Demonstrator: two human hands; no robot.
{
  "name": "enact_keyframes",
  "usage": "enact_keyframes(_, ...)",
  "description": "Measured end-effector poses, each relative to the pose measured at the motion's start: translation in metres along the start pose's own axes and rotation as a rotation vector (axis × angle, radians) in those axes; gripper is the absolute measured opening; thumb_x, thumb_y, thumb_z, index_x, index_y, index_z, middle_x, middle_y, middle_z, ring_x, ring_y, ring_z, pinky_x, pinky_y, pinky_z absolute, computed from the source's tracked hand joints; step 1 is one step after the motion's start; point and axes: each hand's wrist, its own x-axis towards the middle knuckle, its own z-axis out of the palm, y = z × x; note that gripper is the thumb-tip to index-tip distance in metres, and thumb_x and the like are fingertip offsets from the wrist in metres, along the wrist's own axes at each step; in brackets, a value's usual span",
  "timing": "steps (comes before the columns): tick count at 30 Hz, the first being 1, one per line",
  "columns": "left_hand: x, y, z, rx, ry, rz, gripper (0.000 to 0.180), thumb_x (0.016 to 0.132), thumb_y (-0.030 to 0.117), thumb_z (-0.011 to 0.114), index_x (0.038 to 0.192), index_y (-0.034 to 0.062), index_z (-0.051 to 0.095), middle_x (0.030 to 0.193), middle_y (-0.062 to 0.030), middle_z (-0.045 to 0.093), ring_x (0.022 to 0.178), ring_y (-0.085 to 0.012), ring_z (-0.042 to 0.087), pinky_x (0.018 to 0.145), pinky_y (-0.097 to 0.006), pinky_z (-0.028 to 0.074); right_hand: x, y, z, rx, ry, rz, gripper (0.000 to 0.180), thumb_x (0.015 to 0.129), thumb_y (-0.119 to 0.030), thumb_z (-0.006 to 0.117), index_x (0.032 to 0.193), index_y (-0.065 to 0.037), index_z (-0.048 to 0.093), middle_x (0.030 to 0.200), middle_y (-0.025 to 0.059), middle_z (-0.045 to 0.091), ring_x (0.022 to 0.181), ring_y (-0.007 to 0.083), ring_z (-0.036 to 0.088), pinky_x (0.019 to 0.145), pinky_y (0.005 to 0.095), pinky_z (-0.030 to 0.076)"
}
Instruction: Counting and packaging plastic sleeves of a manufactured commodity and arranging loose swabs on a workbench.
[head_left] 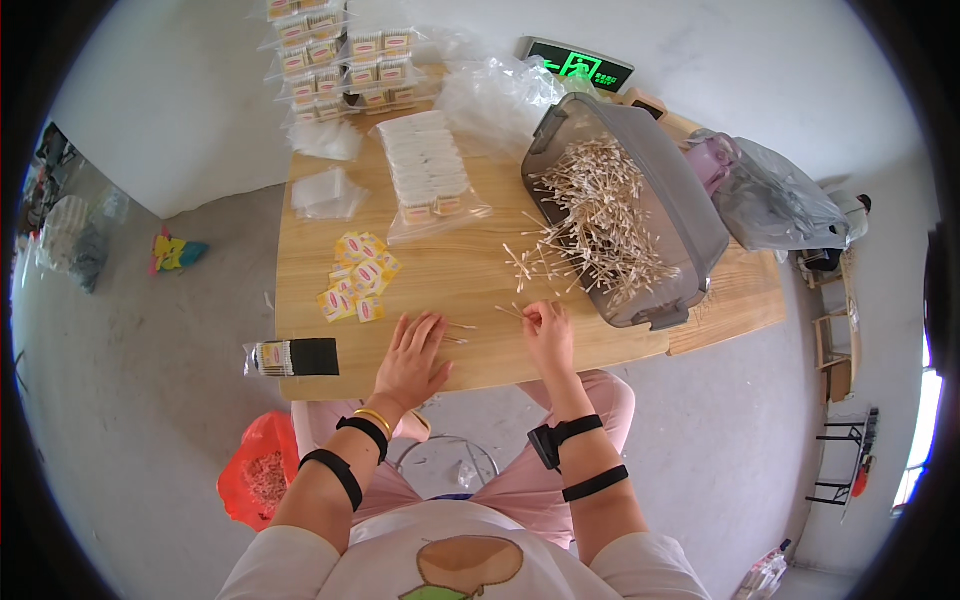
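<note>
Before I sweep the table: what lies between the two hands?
In the head view, a few loose wooden cotton swabs lie on the wooden table between the flat left hand and right hand.

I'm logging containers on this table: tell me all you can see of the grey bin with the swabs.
The grey bin looks like translucent plastic, rectangular with rounded corners and a thick rim. It lies tipped on the wooden table, mouth toward the person, cotton swabs spilling out. A clear bag lies beside it. Neither hand touches it.
</note>
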Motion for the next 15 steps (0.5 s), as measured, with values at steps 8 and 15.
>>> enact_keyframes(8,0.000,-0.001,0.002,0.035,-0.016,0.019,0.072,0.093,0.038,0.059,0.151,0.0011,0.036,0.155,-0.0125,0.037,0.148,-0.0282,0.031,0.124,-0.050,0.018,0.002,-0.020,0.031,-0.012,0.021,-0.085,0.009,0.080,-0.011,0.073,0.085,-0.012,0.066,0.092,0.0080,0.063,0.095,0.0319,0.059,0.080,0.0449,0.047)
enact_keyframes(15,0.000,-0.002,0.006,0.097,-0.045,0.029,0.073,0.095,0.041,0.055,0.154,0.0025,0.033,0.161,-0.0114,0.031,0.152,-0.0270,0.025,0.125,-0.051,0.015,0.009,-0.058,0.046,0.019,0.040,-0.097,0.021,0.082,-0.020,0.075,0.097,-0.013,0.063,0.103,0.0100,0.060,0.104,0.0329,0.056,0.088,0.0468,0.044)
